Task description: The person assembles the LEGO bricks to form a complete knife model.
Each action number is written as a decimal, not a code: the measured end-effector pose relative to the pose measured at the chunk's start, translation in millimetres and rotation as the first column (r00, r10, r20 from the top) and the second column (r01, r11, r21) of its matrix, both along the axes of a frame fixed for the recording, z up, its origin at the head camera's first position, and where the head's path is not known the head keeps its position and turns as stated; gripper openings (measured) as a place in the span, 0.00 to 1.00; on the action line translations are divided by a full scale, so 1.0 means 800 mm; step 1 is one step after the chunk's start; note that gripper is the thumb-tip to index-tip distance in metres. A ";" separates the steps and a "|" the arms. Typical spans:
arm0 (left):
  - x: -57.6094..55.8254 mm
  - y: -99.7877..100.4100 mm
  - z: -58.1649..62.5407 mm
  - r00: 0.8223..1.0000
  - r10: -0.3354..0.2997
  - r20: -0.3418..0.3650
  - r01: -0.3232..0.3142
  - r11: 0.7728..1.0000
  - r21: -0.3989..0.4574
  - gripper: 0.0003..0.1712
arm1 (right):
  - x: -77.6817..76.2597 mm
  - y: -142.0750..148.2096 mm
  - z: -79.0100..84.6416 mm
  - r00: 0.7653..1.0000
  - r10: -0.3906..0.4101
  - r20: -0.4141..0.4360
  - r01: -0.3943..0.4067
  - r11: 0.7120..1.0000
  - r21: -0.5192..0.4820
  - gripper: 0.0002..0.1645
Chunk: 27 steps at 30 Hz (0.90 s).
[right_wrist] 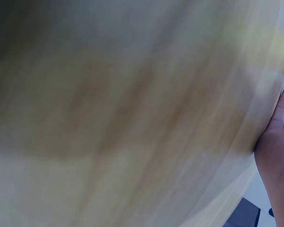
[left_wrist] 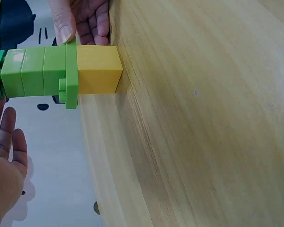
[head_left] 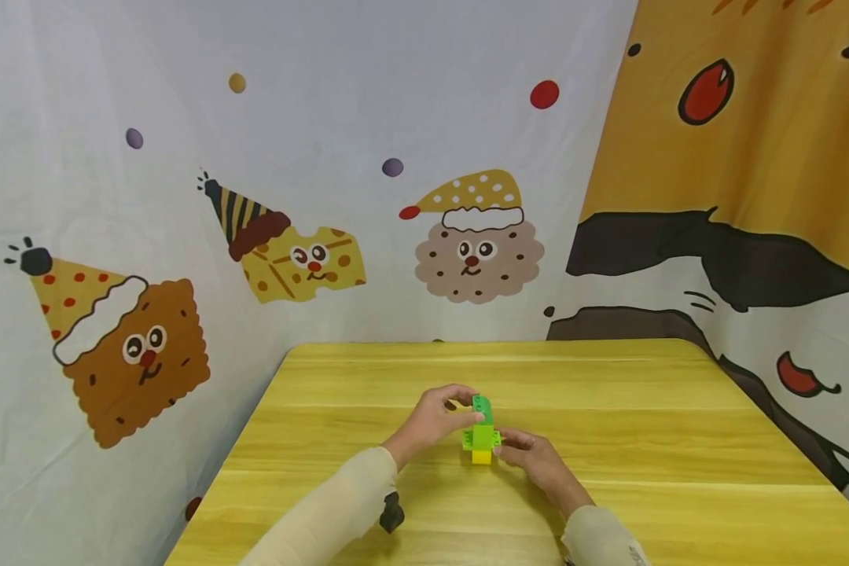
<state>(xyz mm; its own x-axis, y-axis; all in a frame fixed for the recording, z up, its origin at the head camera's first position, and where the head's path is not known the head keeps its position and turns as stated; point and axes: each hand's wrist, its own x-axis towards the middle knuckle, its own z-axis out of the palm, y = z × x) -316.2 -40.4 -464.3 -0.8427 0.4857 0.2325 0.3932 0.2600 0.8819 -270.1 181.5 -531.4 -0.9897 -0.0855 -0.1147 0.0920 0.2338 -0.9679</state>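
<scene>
A small tower of toy building blocks stands upright on the table, with a yellow block (left_wrist: 99,71) at its base. Above that lie a wide light green plate (left_wrist: 72,90) and several light green blocks (left_wrist: 33,71). A rounded darker green block (head_left: 482,409) tops it. My left hand (head_left: 435,417) pinches this top block between thumb and fingers. Lower down, my right hand (head_left: 538,464) holds the right end of the light green plate, its thumb (left_wrist: 64,26) against the edge. Only part of the right hand (right_wrist: 277,151) shows in the right wrist view.
The wood-grain table (head_left: 651,472) spreads around the tower. Behind it hangs a white cloth (head_left: 339,94) printed with cartoon snacks. A small dark object (head_left: 392,512) is by the left sleeve (head_left: 339,503).
</scene>
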 end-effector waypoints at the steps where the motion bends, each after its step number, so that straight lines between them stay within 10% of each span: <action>1: 0.000 0.000 0.000 1.000 -0.002 -0.001 0.002 1.000 0.000 0.17 | 0.000 0.000 0.000 1.000 -0.001 0.000 0.001 1.000 0.002 0.32; 27: -0.007 -0.001 -0.001 0.991 -0.054 -0.125 0.044 0.995 -0.086 0.14 | 0.001 0.002 0.002 1.000 0.017 -0.018 -0.017 1.000 -0.018 0.31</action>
